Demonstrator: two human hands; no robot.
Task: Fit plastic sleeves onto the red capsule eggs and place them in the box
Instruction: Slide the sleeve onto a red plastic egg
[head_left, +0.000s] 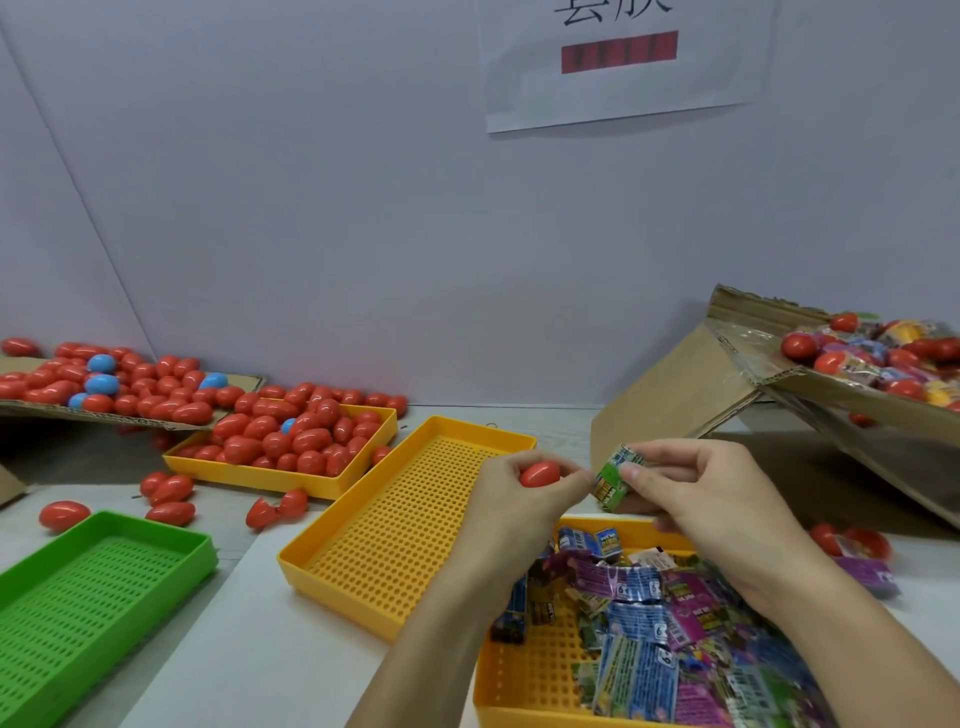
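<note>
From the head camera, the left hand (519, 488) curls its grip around a red egg (540, 474), whose rounded end pokes out between thumb and fingers toward the right. Just beside it, the right hand (691, 493) pinches a green sleeve (615, 475) in a narrow grip, its open end facing the egg, not quite touching. Both hover above a yellow tray (519, 675) of loose sleeves. The cardboard box (831, 395) sits tilted at far right.

A glossy red capsule egg (540, 474) lies sideways, gripped in the left hand (519, 493). Just right of it, the right hand (696, 499) pinches a green printed plastic sleeve (615, 475). The cardboard box (841, 400) at far right is tilted and holds sleeved eggs.
</note>
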